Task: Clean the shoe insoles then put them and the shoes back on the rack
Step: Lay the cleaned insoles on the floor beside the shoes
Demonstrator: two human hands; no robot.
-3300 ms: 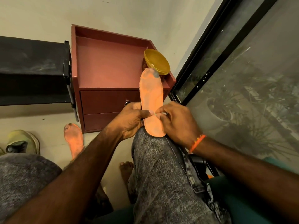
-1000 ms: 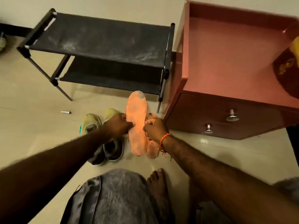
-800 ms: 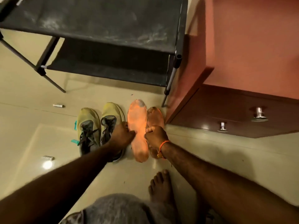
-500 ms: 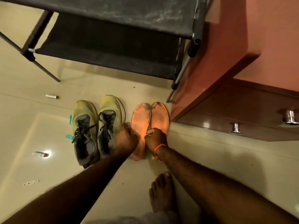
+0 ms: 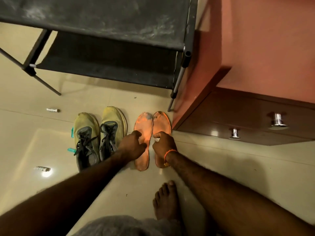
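Insoles (image 5: 144, 133) paired mid-frame on floor for reinsertion; my left hand (image 5: 133, 144) presses one flat, right hand (image 5: 162, 142) pinches a white scrap.

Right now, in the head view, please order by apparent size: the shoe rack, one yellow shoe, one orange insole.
1. shoe rack, clearly largest.
2. yellow shoe and orange insole: they look alike, so unranked.

Your two bare forearms reach in from the bottom corners of the frame and nearly meet just right of its middle. Your left hand (image 5: 133, 145) lies palm down with loosely bent fingers. Your right hand (image 5: 163, 142), an orange thread at its wrist, is curled, pinching something small and white. Your bare foot (image 5: 166, 200) stands low, right of centre.
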